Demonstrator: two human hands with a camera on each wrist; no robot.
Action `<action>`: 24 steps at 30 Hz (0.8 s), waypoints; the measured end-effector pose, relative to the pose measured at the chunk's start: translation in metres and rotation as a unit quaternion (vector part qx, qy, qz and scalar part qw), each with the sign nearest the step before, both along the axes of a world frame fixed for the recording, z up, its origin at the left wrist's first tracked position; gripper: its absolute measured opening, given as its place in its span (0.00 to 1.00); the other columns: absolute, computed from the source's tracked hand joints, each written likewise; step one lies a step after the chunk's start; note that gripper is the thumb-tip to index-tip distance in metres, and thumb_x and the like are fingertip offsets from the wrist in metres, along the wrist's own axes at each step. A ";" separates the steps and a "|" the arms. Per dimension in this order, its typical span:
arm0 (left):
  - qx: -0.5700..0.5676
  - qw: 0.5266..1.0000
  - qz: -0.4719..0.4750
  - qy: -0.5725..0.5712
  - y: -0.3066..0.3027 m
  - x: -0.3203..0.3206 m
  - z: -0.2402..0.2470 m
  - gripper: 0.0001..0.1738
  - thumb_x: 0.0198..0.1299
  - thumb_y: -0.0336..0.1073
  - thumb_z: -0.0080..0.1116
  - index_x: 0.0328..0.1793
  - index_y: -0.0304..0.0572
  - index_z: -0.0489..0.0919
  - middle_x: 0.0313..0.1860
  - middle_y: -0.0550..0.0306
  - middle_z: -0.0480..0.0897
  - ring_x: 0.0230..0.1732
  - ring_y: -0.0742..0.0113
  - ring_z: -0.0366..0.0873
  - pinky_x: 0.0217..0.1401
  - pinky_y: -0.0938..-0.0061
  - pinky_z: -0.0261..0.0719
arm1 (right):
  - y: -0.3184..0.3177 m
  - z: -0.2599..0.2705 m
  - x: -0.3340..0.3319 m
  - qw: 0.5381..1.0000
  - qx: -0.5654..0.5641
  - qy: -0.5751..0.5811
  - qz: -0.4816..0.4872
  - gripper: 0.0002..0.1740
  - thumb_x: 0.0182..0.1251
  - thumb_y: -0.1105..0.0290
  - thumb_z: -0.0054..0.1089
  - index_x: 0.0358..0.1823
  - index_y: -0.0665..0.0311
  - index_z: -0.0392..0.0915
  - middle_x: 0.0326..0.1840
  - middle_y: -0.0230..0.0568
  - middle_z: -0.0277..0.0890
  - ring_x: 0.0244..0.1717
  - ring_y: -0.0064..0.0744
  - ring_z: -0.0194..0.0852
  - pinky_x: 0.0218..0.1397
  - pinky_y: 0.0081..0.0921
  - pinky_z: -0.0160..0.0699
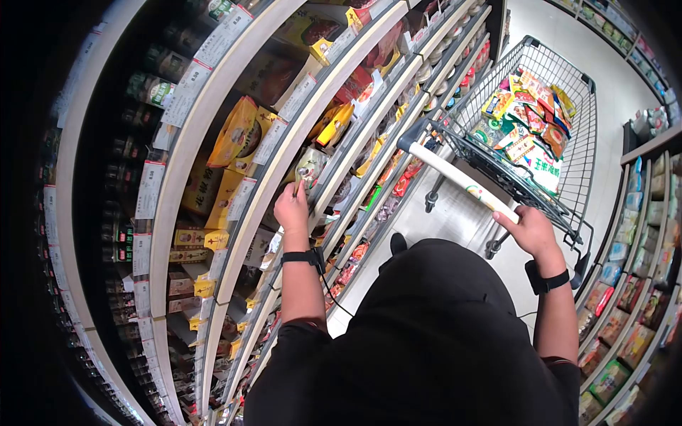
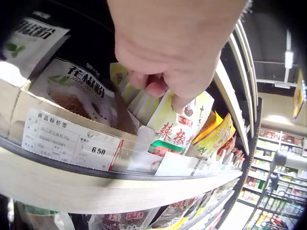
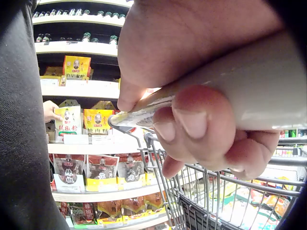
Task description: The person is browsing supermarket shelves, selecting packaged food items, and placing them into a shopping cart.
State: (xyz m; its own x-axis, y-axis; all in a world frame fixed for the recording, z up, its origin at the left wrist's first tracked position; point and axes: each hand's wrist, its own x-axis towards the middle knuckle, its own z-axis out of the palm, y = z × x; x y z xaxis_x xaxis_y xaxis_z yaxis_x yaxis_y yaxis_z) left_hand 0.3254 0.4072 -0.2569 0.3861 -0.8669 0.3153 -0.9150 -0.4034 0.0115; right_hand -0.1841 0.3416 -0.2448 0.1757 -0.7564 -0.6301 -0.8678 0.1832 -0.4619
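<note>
My left hand (image 1: 291, 207) reaches to a shelf on the left and pinches the top of a chili powder packet (image 2: 168, 136) between thumb and fingers. The packet is pale yellow-green with red and green print, and stands upright among other pouches behind a price-label strip (image 2: 72, 143). In the right wrist view the same packet (image 3: 68, 122) shows beside a yellow spice pouch (image 3: 98, 120). My right hand (image 1: 533, 231) grips the right end of the white handle (image 1: 455, 174) of a shopping cart, its fingers curled round the bar (image 3: 259, 81).
The wire cart (image 1: 586, 128) stands ahead to the right, with several colorful packets (image 1: 529, 117) heaped inside. Long shelves of pouches and jars (image 1: 153, 92) curve along the left. Another stocked shelf (image 1: 625, 284) borders the right side. Pale floor (image 1: 458, 231) shows below the cart.
</note>
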 end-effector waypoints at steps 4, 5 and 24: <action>0.005 0.998 0.052 0.034 0.002 0.005 -0.007 0.20 0.61 0.52 0.64 0.38 0.41 0.84 0.29 0.43 0.84 0.31 0.46 0.84 0.35 0.59 0.80 | 0.000 -0.001 0.002 1.000 -0.011 -0.002 -0.001 0.43 0.56 0.29 0.57 0.29 0.73 0.83 0.21 0.54 0.78 0.28 0.52 0.82 0.36 0.41 0.79; -0.018 0.996 0.069 0.062 0.004 0.009 -0.011 0.22 0.61 0.52 0.65 0.43 0.38 0.86 0.32 0.42 0.86 0.33 0.49 0.85 0.39 0.63 0.81 | 0.000 0.000 0.002 1.000 -0.015 -0.005 -0.005 0.43 0.56 0.29 0.57 0.29 0.73 0.82 0.21 0.54 0.78 0.28 0.52 0.82 0.37 0.42 0.79; 0.099 0.985 0.125 0.071 0.000 0.022 -0.018 0.32 0.56 0.62 0.65 0.35 0.33 0.85 0.30 0.37 0.84 0.34 0.38 0.82 0.37 0.53 0.79 | 0.003 0.002 0.001 1.000 0.003 0.009 0.019 0.45 0.56 0.25 0.51 0.27 0.69 0.81 0.26 0.56 0.81 0.34 0.56 0.82 0.40 0.45 0.81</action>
